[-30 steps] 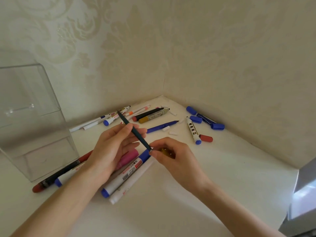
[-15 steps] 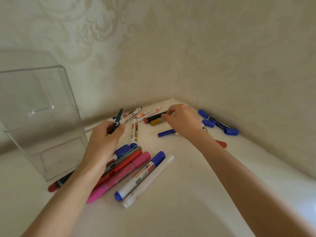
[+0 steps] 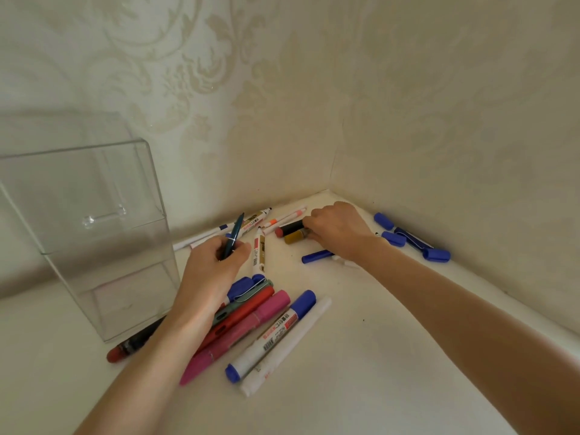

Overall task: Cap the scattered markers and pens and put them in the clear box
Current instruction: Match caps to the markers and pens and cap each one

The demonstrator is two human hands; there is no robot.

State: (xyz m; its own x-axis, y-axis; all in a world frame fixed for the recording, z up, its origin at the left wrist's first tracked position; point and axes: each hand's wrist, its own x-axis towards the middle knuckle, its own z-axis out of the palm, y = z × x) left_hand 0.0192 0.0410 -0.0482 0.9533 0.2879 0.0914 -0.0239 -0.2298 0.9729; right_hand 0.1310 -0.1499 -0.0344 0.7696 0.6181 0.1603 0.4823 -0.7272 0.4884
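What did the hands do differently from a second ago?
The right hand let go of the teal pen and reached to the back corner, where its fingers now curl over the ends of the black marker and the gold marker; whether it grips them cannot be told. The left hand kept holding the pen. The clear box and the pink marker stayed put.

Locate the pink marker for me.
Head view, lower left of centre: the pink marker lies on the table between the red pen and the blue-capped marker.
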